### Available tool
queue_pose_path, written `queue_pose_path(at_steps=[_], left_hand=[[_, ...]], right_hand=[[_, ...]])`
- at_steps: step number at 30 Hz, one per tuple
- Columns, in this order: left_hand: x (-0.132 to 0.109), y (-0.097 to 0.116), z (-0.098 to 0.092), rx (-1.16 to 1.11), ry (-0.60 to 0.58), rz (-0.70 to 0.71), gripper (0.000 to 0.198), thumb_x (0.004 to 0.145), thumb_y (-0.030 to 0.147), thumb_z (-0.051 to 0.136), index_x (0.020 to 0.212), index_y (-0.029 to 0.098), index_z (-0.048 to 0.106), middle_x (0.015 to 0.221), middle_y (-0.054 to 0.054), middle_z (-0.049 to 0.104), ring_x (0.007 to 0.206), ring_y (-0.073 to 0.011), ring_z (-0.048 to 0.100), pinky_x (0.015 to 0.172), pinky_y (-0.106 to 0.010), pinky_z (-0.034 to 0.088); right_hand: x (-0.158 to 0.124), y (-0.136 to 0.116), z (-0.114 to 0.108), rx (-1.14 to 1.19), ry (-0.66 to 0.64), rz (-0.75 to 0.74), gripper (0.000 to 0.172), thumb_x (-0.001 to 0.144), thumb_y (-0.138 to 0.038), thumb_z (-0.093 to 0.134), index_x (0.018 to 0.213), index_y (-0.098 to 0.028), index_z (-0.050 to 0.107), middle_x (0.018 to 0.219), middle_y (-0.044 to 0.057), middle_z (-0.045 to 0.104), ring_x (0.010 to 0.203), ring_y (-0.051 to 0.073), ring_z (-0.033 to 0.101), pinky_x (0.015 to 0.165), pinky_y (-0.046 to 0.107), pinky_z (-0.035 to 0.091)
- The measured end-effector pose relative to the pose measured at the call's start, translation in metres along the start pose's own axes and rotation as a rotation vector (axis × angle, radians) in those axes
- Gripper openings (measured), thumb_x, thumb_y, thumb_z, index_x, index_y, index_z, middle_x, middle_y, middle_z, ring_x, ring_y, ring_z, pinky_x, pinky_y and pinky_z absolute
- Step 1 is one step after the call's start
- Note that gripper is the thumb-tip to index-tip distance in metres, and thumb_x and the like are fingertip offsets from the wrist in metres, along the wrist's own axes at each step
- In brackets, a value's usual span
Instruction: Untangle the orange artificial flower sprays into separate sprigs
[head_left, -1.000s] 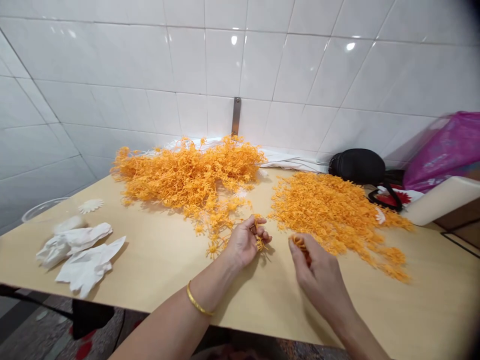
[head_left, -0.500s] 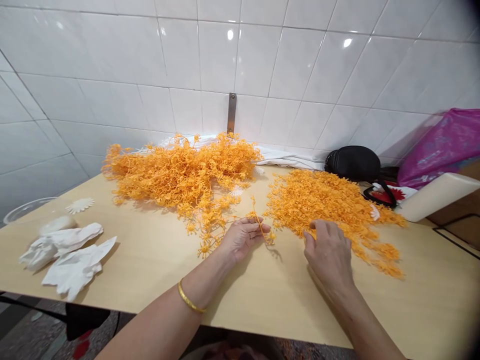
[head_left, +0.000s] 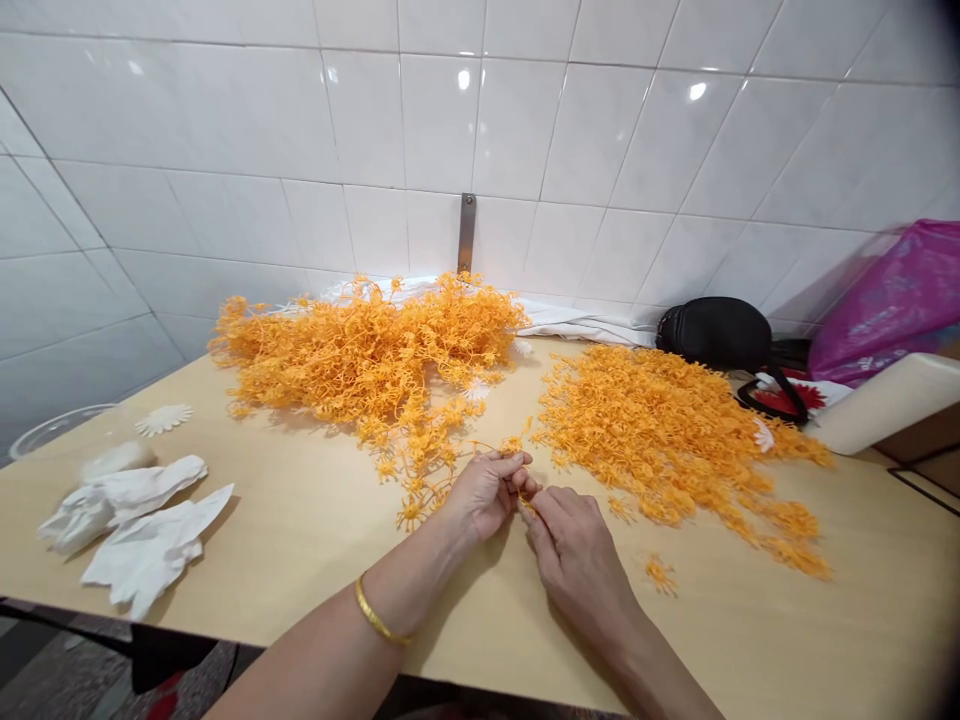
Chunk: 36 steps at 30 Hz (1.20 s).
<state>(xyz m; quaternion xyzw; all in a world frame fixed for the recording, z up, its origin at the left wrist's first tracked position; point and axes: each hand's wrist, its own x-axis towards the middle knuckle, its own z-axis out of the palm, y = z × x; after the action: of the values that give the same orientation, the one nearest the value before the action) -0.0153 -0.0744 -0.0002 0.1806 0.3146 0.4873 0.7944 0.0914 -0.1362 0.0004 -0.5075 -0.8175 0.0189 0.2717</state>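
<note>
Pale tabletop (head_left: 322, 570) strewn with orange

1 sprig (head_left: 512, 445) is pinched by left hand (head_left: 487, 495) and right hand (head_left: 577, 535). From there, 1 floret (head_left: 660, 575) is seen at 4 o'clock, a floret heap (head_left: 652, 425) at 2, a sprig heap (head_left: 360, 350) at 10.

The pale table (head_left: 322, 540) carries a tangled heap of orange sprigs (head_left: 337, 360) far left, a flatter orange pile (head_left: 660, 430) right, and a black case (head_left: 712, 332) beyond it. A stray orange flower (head_left: 660, 574) lies nearer. Crumpled white tissues (head_left: 154, 545) lie near left, a white petalled disc (head_left: 164, 419) and what may be a clear dish (head_left: 52, 422) beyond.
</note>
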Motion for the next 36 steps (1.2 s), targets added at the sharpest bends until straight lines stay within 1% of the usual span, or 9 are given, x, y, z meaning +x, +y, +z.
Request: queue_pose_path(at_steps=[3, 5, 9, 13, 17, 21, 24, 29, 36], left_hand=[[0.005, 0.002, -0.003, -0.042, 0.019, 0.094, 0.010, 0.075, 0.011, 0.051, 0.065, 0.011, 0.051, 0.034, 0.009, 0.028, 0.033, -0.0037, 0.033, 0.050, -0.020, 0.038], [0.006, 0.001, -0.004, 0.011, 0.029, 0.180, 0.009, 0.073, 0.013, 0.055, 0.065, 0.011, 0.051, 0.034, 0.010, 0.028, 0.033, -0.0038, 0.032, 0.050, -0.021, 0.038], [0.004, -0.006, -0.006, 0.205, -0.035, 0.232, 0.012, 0.067, 0.021, 0.063, 0.067, 0.011, 0.055, 0.040, 0.003, 0.044, 0.041, -0.0082, 0.046, 0.052, -0.022, 0.038], [-0.002, -0.009, -0.003, 0.317, -0.071, 0.260, 0.017, 0.072, 0.027, 0.058, 0.071, 0.010, 0.058, 0.043, -0.001, 0.050, 0.045, -0.0111, 0.050, 0.050, -0.022, 0.037], [-0.007, -0.009, 0.001, 0.425, -0.097, 0.294, 0.016, 0.070, 0.025, 0.060, 0.064, 0.010, 0.058, 0.041, -0.002, 0.051, 0.040, -0.0080, 0.046, 0.045, -0.019, 0.033], [-0.006, -0.011, 0.001, 0.558, -0.154, 0.305, 0.020, 0.070, 0.024, 0.059, 0.054, 0.012, 0.055, 0.040, -0.001, 0.050, 0.033, -0.0046, 0.038, 0.038, -0.019, 0.024], [-0.004, -0.011, -0.001, 0.565, -0.146, 0.296, 0.017, 0.069, 0.022, 0.059, 0.056, 0.012, 0.056, 0.044, -0.002, 0.053, 0.035, -0.0057, 0.041, 0.038, -0.019, 0.026], [-0.005, -0.007, 0.000, 0.390, -0.117, 0.197, 0.012, 0.066, 0.020, 0.062, 0.059, 0.011, 0.055, 0.049, -0.004, 0.056, 0.045, -0.0100, 0.052, 0.046, -0.020, 0.035], [-0.010, -0.009, 0.005, 0.507, -0.207, 0.210, 0.015, 0.065, 0.024, 0.063, 0.058, 0.012, 0.055, 0.040, -0.001, 0.050, 0.037, -0.0073, 0.044, 0.042, -0.019, 0.029]], right_hand=[[-0.008, -0.020, -0.013, 0.111, -0.018, -0.183, 0.021, 0.083, -0.015, 0.034, 0.063, -0.018, 0.040, 0.063, 0.001, 0.047, 0.063, 0.014, 0.043, 0.063, 0.028, 0.030], [-0.011, -0.022, -0.022, 0.119, 0.023, -0.226, 0.022, 0.083, -0.016, 0.035, 0.061, -0.018, 0.038, 0.059, 0.000, 0.045, 0.061, 0.013, 0.042, 0.062, 0.027, 0.030], [-0.006, 0.011, -0.038, -0.210, 0.205, 0.049, 0.023, 0.082, -0.030, 0.040, 0.062, -0.019, 0.041, 0.054, 0.001, 0.044, 0.054, 0.014, 0.041, 0.056, 0.028, 0.030], [0.000, 0.051, -0.048, -0.512, 0.218, 0.254, 0.021, 0.080, -0.031, 0.041, 0.089, -0.015, 0.052, 0.076, 0.012, 0.055, 0.070, 0.024, 0.050, 0.057, 0.034, 0.034], [0.009, 0.051, -0.050, -0.115, 0.167, 0.286, 0.028, 0.082, -0.037, 0.039, 0.099, -0.018, 0.051, 0.088, 0.010, 0.056, 0.071, 0.019, 0.054, 0.059, 0.031, 0.040], [0.028, 0.040, -0.041, 0.244, 0.103, 0.360, 0.043, 0.077, -0.044, 0.047, 0.110, -0.016, 0.045, 0.076, 0.004, 0.056, 0.060, 0.014, 0.052, 0.056, 0.028, 0.042], [0.038, 0.040, -0.031, 0.444, 0.065, 0.401, 0.031, 0.077, -0.039, 0.045, 0.096, -0.016, 0.053, 0.062, 0.000, 0.053, 0.055, 0.013, 0.050, 0.054, 0.027, 0.042], [0.038, 0.044, -0.026, 0.834, 0.068, 0.439, 0.028, 0.073, -0.039, 0.052, 0.088, -0.016, 0.053, 0.064, 0.000, 0.055, 0.058, 0.013, 0.053, 0.060, 0.028, 0.045], [0.040, 0.049, -0.022, 0.843, 0.232, 0.451, 0.022, 0.071, -0.038, 0.055, 0.070, -0.016, 0.053, 0.053, -0.004, 0.047, 0.050, 0.009, 0.045, 0.050, 0.023, 0.040]])
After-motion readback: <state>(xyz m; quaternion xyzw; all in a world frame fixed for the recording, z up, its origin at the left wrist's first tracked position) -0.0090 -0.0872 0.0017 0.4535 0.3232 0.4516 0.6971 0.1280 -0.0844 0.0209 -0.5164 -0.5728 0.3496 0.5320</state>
